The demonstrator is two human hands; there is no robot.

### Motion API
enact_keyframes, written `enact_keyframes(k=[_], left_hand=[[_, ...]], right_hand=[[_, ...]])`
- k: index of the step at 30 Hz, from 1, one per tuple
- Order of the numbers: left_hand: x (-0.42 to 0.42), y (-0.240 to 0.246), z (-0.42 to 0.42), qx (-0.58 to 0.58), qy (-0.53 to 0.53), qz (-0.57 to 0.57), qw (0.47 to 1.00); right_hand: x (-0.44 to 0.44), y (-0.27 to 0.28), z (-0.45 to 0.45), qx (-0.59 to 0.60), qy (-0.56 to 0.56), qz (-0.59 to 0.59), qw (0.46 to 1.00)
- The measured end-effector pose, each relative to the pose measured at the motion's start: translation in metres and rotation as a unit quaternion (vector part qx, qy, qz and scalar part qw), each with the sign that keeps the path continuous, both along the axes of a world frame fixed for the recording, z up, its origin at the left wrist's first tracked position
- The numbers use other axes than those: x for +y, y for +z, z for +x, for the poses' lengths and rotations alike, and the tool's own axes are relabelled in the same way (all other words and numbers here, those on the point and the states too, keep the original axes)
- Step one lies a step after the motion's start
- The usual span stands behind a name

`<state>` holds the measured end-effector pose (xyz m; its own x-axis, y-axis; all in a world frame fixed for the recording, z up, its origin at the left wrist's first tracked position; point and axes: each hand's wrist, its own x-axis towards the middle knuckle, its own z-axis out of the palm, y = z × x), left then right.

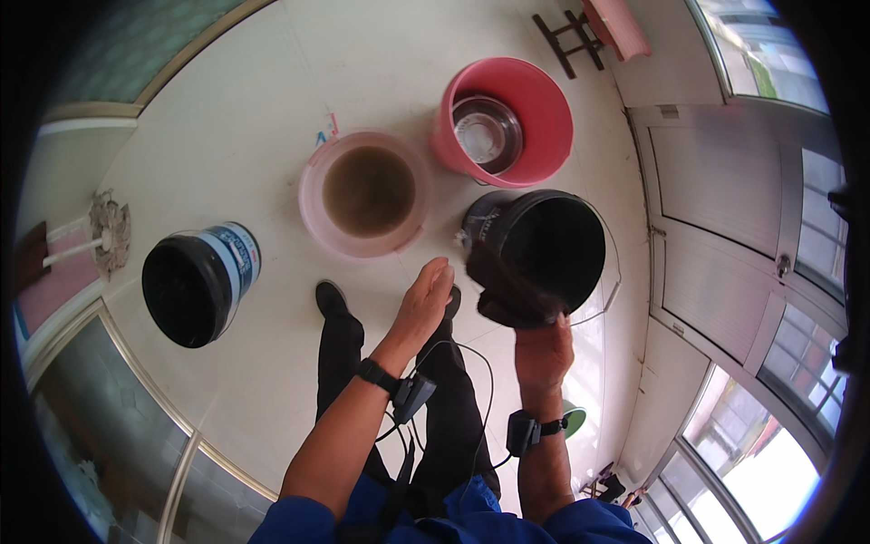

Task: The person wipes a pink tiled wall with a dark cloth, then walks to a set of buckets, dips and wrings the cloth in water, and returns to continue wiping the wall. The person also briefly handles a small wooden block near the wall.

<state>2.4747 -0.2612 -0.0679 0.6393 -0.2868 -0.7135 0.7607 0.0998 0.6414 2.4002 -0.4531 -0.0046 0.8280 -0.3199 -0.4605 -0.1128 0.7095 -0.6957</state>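
My right hand (545,352) grips a dark brown cloth (506,289) by its edge. The cloth hangs across the near left side of a black bucket (590,234), whose inside is too dark to make out. Left of it, my left hand (423,299) is stretched out with nothing in it, between the cloth and a pale pink basin (311,200). Murky brown water (369,192) stands in that basin. Behind the black bucket is a pink bucket (544,109) with a metal bowl (486,132) inside.
Another black bucket (183,289) with a blue label stands on the tiled floor at left, near a mop head (110,234). A small stool (569,42) is at the back. White doors (717,183) line the right side. Cables (491,381) hang between my wrist devices.
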Motion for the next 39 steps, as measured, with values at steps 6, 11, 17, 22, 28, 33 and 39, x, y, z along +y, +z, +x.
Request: enact_keyframes(k=[6, 11, 17, 22, 28, 33, 39], left_hand=[[0.040, 0.005, 0.045, 0.164, 0.219, -0.180, 0.945], [0.075, 0.007, 0.050, -0.070, 0.176, -0.058, 0.980], [0.104, 0.006, 0.055, -0.452, 0.016, 0.218, 0.865], [0.111, 0.006, 0.063, -0.368, 0.065, 0.157, 0.914], [0.113, 0.003, 0.066, -0.305, 0.105, 0.173, 0.930], [0.110, -0.004, 0.068, -0.306, 0.101, 0.214, 0.922], [0.114, -0.002, 0.069, -0.123, 0.131, 0.148, 0.972]], right_hand=[[0.091, -0.019, 0.056, 0.033, 0.096, 0.066, 0.993], [0.155, -0.042, 0.106, 0.111, 0.090, 0.103, 0.984], [0.196, -0.039, 0.136, 0.139, 0.162, 0.068, 0.975], [0.213, -0.036, 0.146, 0.218, 0.235, -0.079, 0.944], [0.219, -0.061, 0.139, 0.206, 0.298, -0.232, 0.903], [0.214, -0.084, 0.128, 0.088, 0.386, -0.493, 0.775], [0.208, -0.072, 0.131, 0.215, 0.312, -0.199, 0.904]])
